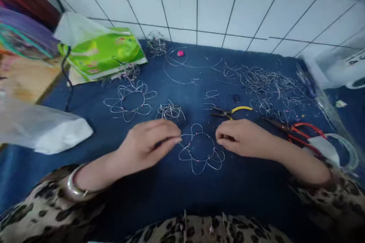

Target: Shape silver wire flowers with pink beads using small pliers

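A flower shape of thin silver wire (199, 160), with looped petals around a ring and small pink beads on it, lies between my hands. My left hand (151, 140) has thumb and forefinger pinched at the tip of a wire petal on the flower's left side. On the other side my right hand (242, 136) is closed, its fingertips curled close to the ring's right edge. Whether a wire is between those fingers cannot be made out. A second wire flower (122, 102) lies farther back to the left. Yellow-handled pliers (239, 109) rest just behind my right hand.
Cut wires (265, 81) lie tangled at the back right, and a wire bundle (171, 111) sits behind my left hand. Red-handled pliers (309, 125) lie at right. A green packet (99, 53) and a white plastic bag (62, 131) are at left. A tiled wall (182, 7) closes the back.
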The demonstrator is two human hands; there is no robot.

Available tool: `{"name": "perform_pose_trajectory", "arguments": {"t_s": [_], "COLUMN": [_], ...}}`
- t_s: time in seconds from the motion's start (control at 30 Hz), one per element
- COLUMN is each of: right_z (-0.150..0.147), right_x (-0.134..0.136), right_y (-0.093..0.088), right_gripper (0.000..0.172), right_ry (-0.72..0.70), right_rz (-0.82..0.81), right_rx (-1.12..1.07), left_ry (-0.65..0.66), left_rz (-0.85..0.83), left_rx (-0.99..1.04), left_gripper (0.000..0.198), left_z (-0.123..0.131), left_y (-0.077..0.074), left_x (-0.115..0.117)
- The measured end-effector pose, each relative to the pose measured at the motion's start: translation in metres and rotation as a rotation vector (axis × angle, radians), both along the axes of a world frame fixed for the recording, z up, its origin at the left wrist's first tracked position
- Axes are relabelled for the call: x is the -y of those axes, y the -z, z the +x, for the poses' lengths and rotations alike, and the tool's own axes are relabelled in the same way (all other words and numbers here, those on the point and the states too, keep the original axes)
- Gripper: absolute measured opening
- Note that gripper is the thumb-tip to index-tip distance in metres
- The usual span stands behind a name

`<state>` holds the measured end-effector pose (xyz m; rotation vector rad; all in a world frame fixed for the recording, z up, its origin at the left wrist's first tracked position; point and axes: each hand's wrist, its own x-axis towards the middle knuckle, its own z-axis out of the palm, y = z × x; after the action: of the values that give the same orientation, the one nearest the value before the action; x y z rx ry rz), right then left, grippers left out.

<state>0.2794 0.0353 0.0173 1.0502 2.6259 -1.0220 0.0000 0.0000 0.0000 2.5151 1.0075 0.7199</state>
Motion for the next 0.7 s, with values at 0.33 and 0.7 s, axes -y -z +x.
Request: {"name": "perform_pose_trajectory", "arguments": {"t_s": [0.33, 0.7], "right_z": [-0.009, -0.009], "right_x": [0.019, 0.021], "right_y": [-0.003, 0.003], "right_gripper": [0.011, 0.012], "right_ry": [-0.060, -0.045], "right_rz": [0.208, 0.359], "right_rx": [0.151, 0.157], "left_ry": [0.378, 0.381], "left_rz": [-0.039, -0.104], "left_rx": [-0.252, -0.252], "left_gripper": [0.021, 0.023], "left_z": [0.028, 0.023], "left_y": [0.008, 0.007], "left_x": [0.020, 0.020]}}
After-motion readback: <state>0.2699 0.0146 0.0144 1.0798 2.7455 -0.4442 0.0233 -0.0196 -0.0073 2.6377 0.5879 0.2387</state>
